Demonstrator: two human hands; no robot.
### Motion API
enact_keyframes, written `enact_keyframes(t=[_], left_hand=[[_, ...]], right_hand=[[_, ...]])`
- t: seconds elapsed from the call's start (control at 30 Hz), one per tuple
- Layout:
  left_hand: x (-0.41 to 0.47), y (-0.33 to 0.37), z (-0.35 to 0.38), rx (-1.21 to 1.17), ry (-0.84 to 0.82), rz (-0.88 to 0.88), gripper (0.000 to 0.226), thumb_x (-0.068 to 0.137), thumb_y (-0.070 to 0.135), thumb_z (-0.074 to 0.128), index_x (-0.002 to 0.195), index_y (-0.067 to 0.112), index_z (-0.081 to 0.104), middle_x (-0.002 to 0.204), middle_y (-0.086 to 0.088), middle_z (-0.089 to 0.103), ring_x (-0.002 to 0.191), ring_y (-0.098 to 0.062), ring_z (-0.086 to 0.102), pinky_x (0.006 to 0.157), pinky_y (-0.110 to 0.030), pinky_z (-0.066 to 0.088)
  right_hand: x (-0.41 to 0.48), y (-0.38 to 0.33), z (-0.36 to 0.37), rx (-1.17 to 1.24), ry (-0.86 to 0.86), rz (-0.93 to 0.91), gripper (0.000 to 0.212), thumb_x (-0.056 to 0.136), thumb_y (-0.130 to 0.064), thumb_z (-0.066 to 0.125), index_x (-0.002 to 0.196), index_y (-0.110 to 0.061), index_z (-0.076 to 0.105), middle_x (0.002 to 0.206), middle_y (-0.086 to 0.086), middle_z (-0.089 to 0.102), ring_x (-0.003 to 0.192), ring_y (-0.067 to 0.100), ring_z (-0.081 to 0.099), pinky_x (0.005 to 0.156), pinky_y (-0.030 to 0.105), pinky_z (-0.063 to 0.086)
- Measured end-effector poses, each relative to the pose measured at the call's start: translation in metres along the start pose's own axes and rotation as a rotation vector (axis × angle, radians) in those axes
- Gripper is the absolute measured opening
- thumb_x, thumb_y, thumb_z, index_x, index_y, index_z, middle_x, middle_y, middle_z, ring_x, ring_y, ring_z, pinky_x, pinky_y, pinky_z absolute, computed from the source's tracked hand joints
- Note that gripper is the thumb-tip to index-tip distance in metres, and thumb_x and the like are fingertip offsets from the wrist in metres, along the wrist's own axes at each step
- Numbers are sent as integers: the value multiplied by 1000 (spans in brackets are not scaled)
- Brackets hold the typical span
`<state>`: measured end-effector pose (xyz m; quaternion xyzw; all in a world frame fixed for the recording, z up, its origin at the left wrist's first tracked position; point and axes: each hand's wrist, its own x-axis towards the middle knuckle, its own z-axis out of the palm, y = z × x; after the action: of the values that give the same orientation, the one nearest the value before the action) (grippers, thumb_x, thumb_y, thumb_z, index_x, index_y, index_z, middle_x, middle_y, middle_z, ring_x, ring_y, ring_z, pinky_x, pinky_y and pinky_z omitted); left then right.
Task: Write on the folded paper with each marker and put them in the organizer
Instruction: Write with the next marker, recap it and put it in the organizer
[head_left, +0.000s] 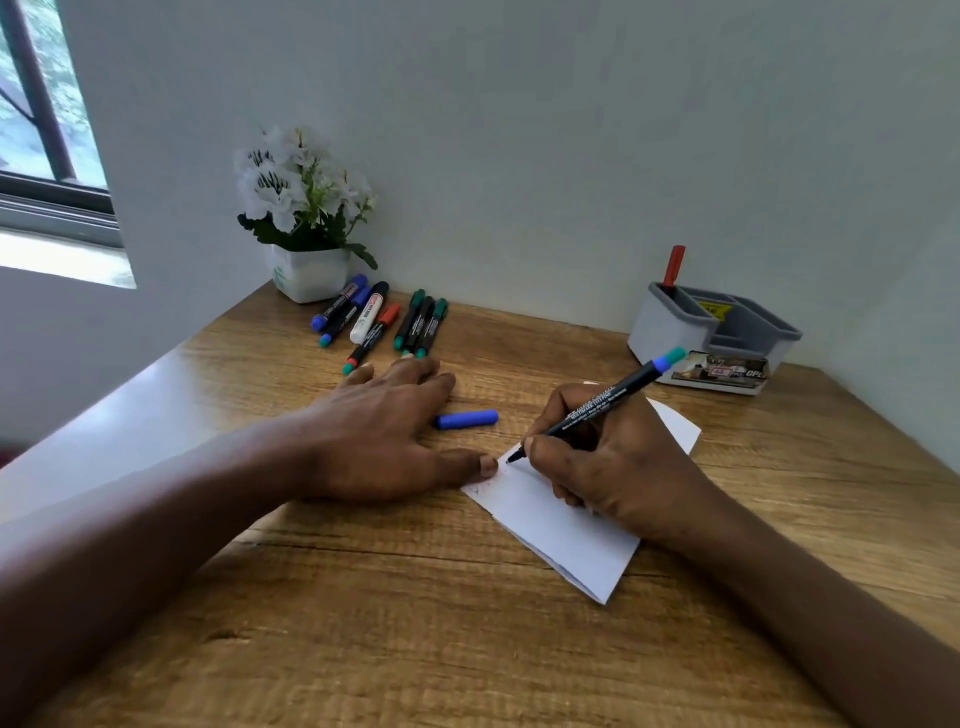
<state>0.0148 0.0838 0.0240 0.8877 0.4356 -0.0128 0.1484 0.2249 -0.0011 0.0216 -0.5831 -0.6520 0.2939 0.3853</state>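
Observation:
A folded white paper (561, 530) lies on the wooden table (415, 623), with faint red marks near its upper left corner. My right hand (618, 462) grips an uncapped black marker (602, 408) with a blue and teal rear end, its tip touching the paper. My left hand (379, 431) lies flat, fingers spread, thumb pressing the paper's corner. The marker's blue cap (467, 419) rests on the table between my hands. Several capped markers (384, 322) lie in a row at the back. A grey organizer (670, 332) at the back right holds one red marker (674, 266).
A white pot of white flowers (306, 218) stands in the back left corner by the wall. A window (47, 119) is at the far left. A small printed card or box (722, 371) leans against the organizer's front.

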Motion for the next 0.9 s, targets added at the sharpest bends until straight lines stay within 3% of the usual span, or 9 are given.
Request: enact_keyframes(t=[0.2,0.4,0.57,0.77,0.9], left_hand=[[-2,2,-1,9,4,1,96,83,82,40,160,31,15,169,5,4,153,-20,12,121,-42,12],[-1,2,-1,16,3,1,98,82,83,39,160,32,12,170,5,2,153,-20,11,121,-42,12],[-3,3,-1,29,-9,-5,107,70,88,30,160,32,14,170,4,3,153,-21,11,121,-42,13],[-4,3,-1,31,-6,2,97,79,84,36,159,32,16,170,4,4,153,-21,11,121,-43,14],[-6,4,-3,30,-20,-3,105,70,87,30,159,33,15,170,3,3,153,-22,11,121,-44,14]], right_hand=[[1,1,-2,-3,-2,20,12,90,-15,68,80,-10,65,54,2,66,45,9,60,44,21,46],[2,1,0,-12,-21,6,10,91,-16,70,82,-13,67,55,-2,67,48,5,60,47,16,47],[1,1,-1,-25,-2,-6,11,88,-18,69,79,-11,66,54,1,66,45,8,59,44,21,48],[2,4,0,-31,33,-3,12,87,-18,69,78,-11,64,53,2,66,43,9,60,43,21,47],[2,4,1,-20,27,-8,10,86,-20,69,81,-12,66,55,1,67,45,8,60,44,20,48]])
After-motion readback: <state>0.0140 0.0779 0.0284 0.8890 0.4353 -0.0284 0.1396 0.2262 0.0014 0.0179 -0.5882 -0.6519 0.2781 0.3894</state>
